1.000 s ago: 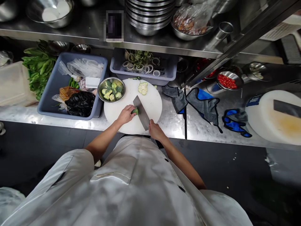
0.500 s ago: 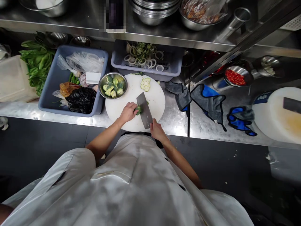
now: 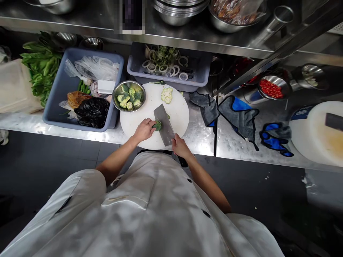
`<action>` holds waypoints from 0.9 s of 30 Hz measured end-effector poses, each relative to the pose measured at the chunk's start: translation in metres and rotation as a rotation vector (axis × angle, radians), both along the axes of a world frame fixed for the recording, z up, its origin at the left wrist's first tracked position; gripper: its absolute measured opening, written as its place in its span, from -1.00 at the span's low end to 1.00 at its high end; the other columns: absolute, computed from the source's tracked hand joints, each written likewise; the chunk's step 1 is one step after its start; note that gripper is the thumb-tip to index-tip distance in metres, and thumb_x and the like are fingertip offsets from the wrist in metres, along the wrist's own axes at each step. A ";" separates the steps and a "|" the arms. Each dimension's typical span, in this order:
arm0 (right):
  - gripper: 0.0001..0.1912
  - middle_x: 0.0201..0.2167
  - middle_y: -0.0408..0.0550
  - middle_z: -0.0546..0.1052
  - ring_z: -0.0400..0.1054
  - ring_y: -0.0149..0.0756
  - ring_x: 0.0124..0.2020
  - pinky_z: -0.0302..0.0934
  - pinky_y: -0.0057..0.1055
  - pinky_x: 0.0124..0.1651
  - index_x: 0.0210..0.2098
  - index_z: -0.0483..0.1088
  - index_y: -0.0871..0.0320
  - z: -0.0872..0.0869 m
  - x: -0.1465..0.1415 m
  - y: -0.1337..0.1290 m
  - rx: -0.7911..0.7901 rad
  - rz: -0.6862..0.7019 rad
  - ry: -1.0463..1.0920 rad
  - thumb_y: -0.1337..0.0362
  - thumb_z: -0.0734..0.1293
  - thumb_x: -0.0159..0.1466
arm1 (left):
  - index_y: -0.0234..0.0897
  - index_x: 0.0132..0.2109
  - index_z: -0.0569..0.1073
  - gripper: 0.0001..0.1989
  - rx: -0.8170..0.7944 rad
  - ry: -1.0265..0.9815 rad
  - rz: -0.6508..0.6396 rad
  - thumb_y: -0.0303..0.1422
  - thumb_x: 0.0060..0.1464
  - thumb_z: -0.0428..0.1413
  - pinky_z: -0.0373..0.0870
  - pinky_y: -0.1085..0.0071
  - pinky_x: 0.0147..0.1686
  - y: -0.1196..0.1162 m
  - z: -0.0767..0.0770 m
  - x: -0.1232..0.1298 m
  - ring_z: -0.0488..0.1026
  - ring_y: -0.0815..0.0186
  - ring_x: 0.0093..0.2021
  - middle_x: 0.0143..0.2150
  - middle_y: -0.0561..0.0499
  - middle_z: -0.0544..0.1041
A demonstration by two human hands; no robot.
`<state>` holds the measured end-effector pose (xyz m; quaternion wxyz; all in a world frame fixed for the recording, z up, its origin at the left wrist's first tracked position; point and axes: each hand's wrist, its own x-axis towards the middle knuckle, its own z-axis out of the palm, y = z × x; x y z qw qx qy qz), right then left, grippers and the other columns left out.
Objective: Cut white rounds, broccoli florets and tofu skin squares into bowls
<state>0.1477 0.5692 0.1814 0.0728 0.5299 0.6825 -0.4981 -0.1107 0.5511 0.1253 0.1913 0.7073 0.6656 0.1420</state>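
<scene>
On the round white cutting board [image 3: 128, 126], my left hand [image 3: 144, 130] is closed on a green broccoli floret [image 3: 157, 125]. My right hand [image 3: 181, 145] grips the handle of a cleaver [image 3: 164, 125], whose broad blade lies close beside the floret on its right. A small green scrap shows past the blade's far side. Farther back on the board rests a pale cut broccoli stem piece [image 3: 166, 95]. A steel bowl [image 3: 115, 100] of cut broccoli florets [image 3: 130, 97] stands at the board's back left edge.
Left of the board is a blue-grey bin [image 3: 50, 107] with plastic bags; leafy greens [image 3: 44, 71] lie beyond it. Behind stands a tub [image 3: 167, 81] with onion rings. Grey and blue cloths [image 3: 237, 114] and another board [image 3: 316, 135] are rightward. A steel shelf [image 3: 93, 30] overhangs the back.
My left hand has shifted slightly left and nearer to me, and more of the floret shows. The cleaver blade's tip has swung slightly left. The view has shifted a little.
</scene>
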 end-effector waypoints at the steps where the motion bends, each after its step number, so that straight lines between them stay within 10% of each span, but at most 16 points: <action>1: -0.88 -0.54 -0.23 0.38 0.26 -0.34 -0.65 0.12 -0.43 -0.47 -0.06 0.18 0.09 0.001 0.002 0.001 0.024 0.003 0.003 0.29 0.05 0.52 | -0.25 0.08 0.53 -0.71 -0.002 0.014 0.028 -0.29 0.29 0.09 0.41 0.07 0.12 0.000 -0.001 0.001 0.42 -0.01 0.02 -0.04 -0.22 0.48; 12: -0.88 -0.53 -0.19 0.39 0.27 -0.30 -0.54 0.07 -0.43 -0.40 -0.05 0.19 0.12 0.002 -0.003 0.003 0.107 0.073 -0.036 0.30 0.07 0.50 | -0.29 0.02 0.53 -0.63 -0.084 0.109 0.301 -0.09 0.30 0.11 0.46 0.13 -0.09 -0.009 0.007 0.021 0.50 -0.02 -0.07 -0.10 -0.23 0.51; 19: -0.89 -0.55 -0.19 0.37 0.27 -0.29 -0.57 0.08 -0.41 -0.40 -0.05 0.17 0.13 0.014 0.010 -0.004 0.130 0.056 -0.033 0.30 0.07 0.50 | -0.22 0.18 0.49 -0.61 0.089 -0.088 -0.127 -0.49 0.24 0.03 0.42 0.10 0.18 -0.003 0.006 -0.009 0.43 0.08 0.12 0.09 -0.16 0.50; 27: -0.88 -0.51 -0.17 0.41 0.27 -0.31 -0.61 0.08 -0.40 -0.44 -0.05 0.16 0.11 0.003 -0.006 0.002 0.068 0.043 -0.008 0.27 0.04 0.52 | -0.25 0.09 0.50 -0.74 0.144 -0.100 0.055 -0.31 0.32 0.08 0.49 0.14 0.07 -0.015 -0.015 0.000 0.46 0.10 0.00 -0.02 -0.16 0.47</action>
